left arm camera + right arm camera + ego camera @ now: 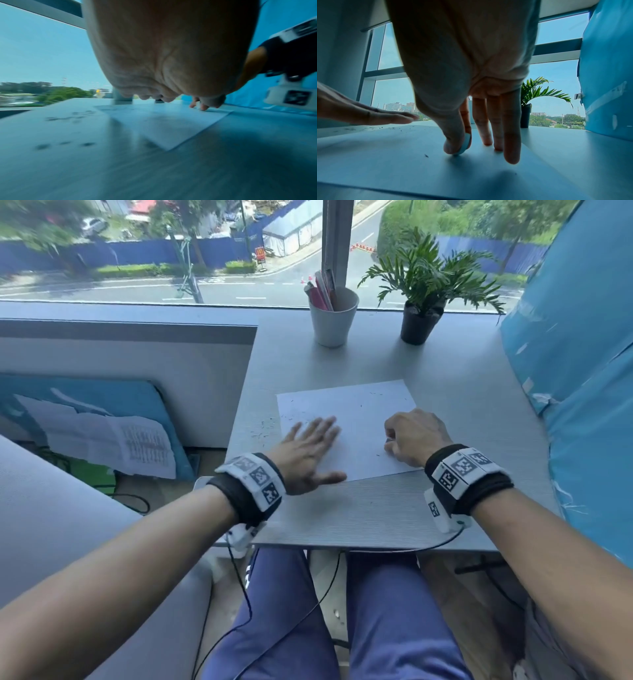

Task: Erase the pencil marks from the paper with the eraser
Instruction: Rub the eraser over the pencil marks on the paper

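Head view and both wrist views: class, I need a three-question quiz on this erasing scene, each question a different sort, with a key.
1. True or false: the left hand lies flat, fingers spread, on the white paper sheet.
2. What pinches the small pale-blue eraser? A) right hand B) left hand C) neither
3. Fill in: the dark crumbs lie on the grey ____ and the paper.

Key: 1 true; 2 A; 3 desk.

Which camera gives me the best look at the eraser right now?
The right wrist view: the eraser shows pinched between thumb and forefinger of the right hand, its lower edge on the paper. In the head view the knuckles hide it. The left wrist view shows only distant, blurred fingertips, no eraser.
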Demonstrator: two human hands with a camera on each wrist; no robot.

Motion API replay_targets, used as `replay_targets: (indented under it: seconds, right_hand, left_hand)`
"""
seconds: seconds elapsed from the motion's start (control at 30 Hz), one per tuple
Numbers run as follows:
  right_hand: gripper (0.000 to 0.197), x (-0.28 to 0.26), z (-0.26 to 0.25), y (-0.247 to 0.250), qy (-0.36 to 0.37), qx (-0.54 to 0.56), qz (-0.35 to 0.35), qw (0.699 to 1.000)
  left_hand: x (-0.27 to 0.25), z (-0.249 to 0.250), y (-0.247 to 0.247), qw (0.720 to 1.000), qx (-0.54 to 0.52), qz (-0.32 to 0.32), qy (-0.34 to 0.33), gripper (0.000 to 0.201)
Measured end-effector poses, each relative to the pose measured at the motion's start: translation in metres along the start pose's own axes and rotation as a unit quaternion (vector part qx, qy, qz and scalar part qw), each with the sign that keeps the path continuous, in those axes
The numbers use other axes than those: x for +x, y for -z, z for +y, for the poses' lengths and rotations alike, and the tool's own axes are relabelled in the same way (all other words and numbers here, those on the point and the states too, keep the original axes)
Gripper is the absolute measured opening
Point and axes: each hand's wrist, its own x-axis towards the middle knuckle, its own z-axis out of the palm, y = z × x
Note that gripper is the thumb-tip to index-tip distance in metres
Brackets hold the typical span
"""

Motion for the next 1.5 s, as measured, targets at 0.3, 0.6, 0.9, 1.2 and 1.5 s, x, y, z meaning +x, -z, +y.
replay_targets:
  seconds: [0.3, 0.6, 0.9, 1.2, 1.5]
  right_hand:
    - [0.013, -0.014, 0.012, -0.004, -0.030, 0.014, -0.011, 0.999]
    - [0.009, -0.022, 0.008, -0.002, -0.026, -0.002, -0.007, 1.000]
    - [0.010, -0.026, 0.006, -0.002, -0.021, -0.002, -0.015, 1.000]
    - [0.008, -0.016, -0.005, 0.020, -0.011, 0.046, -0.017, 0.999]
    - [0.015, 0.079, -0.040, 0.026, 0.060, 0.270, 0.017, 0.961]
  left_hand:
    - [0.024, -0.039, 0.001, 0.996, -0.051, -0.027, 0.075, 0.084]
    - [0.026, 0.001, 0.007, 1.000, -0.001, 0.020, 0.015, 0.096]
    - [0.052, -0.027, 0.007, 0.993, -0.058, -0.018, 0.099, 0.088]
    - [0.060, -0.022, 0.016, 0.994, -0.106, 0.009, 0.034, 0.137]
    - [0.066, -0.027, 0.014, 0.988, -0.100, -0.002, 0.114, 0.165]
